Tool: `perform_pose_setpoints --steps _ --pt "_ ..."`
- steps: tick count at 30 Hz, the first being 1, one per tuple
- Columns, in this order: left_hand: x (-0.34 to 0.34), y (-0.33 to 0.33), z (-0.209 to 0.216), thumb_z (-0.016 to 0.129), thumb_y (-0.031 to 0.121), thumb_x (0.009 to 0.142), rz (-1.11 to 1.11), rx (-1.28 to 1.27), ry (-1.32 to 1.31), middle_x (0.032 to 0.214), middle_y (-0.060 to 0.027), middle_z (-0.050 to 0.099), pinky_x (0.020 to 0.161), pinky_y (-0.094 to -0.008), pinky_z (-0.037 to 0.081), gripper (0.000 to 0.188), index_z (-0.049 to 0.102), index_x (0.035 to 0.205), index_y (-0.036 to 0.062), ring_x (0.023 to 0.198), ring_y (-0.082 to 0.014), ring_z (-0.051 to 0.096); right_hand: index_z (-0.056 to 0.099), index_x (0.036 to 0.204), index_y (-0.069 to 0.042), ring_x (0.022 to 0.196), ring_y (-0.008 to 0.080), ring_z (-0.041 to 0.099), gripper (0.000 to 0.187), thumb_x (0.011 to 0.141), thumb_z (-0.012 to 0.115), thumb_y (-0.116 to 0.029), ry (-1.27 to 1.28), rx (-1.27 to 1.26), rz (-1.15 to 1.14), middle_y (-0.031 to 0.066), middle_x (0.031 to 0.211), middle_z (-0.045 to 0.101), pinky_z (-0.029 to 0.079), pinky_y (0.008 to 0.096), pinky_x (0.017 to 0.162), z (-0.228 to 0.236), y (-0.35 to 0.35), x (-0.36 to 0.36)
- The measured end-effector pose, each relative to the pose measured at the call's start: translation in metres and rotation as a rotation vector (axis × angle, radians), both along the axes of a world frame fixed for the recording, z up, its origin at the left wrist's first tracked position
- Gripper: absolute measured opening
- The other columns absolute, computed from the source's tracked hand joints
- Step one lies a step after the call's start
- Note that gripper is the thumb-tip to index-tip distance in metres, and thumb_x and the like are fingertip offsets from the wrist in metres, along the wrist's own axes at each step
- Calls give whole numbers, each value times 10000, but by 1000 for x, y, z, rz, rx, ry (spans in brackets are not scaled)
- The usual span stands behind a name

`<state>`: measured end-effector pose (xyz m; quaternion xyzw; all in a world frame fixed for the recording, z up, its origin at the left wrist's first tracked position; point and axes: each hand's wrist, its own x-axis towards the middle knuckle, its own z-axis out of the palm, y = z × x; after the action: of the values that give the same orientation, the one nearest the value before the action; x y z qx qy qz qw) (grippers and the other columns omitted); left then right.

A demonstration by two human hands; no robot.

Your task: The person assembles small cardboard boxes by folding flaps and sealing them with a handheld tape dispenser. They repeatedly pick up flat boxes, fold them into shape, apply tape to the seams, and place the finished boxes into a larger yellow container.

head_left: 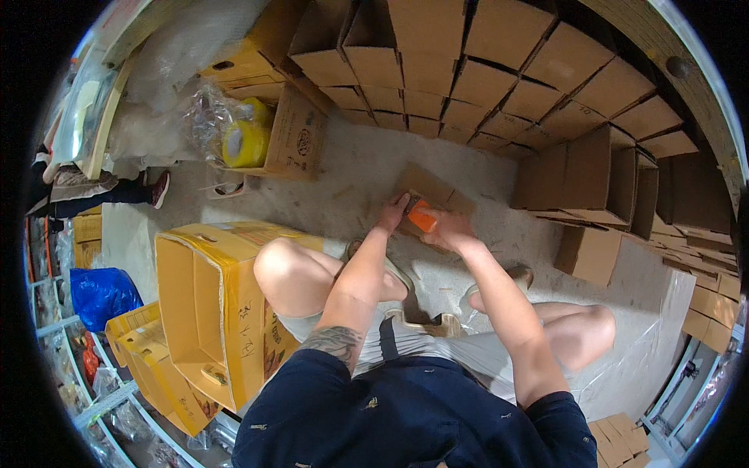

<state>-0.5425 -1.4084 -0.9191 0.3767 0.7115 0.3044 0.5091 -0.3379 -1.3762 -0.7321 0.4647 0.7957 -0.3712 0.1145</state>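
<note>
Between my hands, low over the floor in front of me, is a small orange object with a dark edge point(422, 215); I cannot make out its exact kind. My left hand point(392, 212) closes on its dark left end. My right hand point(450, 229) is closed around its right side, with the fingers partly hidden. Under and just beyond both hands, a flat brown piece of cardboard point(437, 186) lies on the grey floor. My forearms reach forward between my bent knees.
Rows of brown cardboard boxes point(499, 78) stand at the far side and right. An open carton point(300, 140) holds yellow tape rolls point(246, 144). Large yellow cartons point(191, 304) stand at my left, near a blue bag point(101, 298). Another person's leg point(129, 191) shows far left.
</note>
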Motion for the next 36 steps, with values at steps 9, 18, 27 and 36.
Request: perform_pose_setpoints --steps 9,18,27,36 --pt "26 -6 28 483 584 978 100 82 50 1237 -198 663 985 -437 457 641 625 1286 40 1176 -398 599 545 1381 -263 1004 344 671 657 754 735 -304 -199 -45 -2 119 1126 702 550 431 871 9 -57 131" --pt "23 -5 32 640 564 894 -107 101 98 1287 -211 635 1025 -416 433 747 533 1372 1 1218 -348 585 537 1396 -336 1135 310 635 723 717 786 -335 -166 -209 -35 81 1245 671 516 432 950 -13 -14 122" --pt "38 -22 57 735 419 870 18 95 109 1232 -198 658 960 -405 471 641 553 1320 1 1132 -330 629 459 1467 -274 1255 332 558 598 889 586 -187 -303 312 -237 135 1373 582 446 425 1060 -153 -46 112" --pt "32 -29 44 718 486 855 -25 -51 293 1235 -226 646 962 -424 459 663 575 1256 -22 1162 -372 605 607 1342 -91 1250 267 556 404 1013 508 -303 562 164 -1114 140 1331 616 389 352 1087 -175 -57 68"
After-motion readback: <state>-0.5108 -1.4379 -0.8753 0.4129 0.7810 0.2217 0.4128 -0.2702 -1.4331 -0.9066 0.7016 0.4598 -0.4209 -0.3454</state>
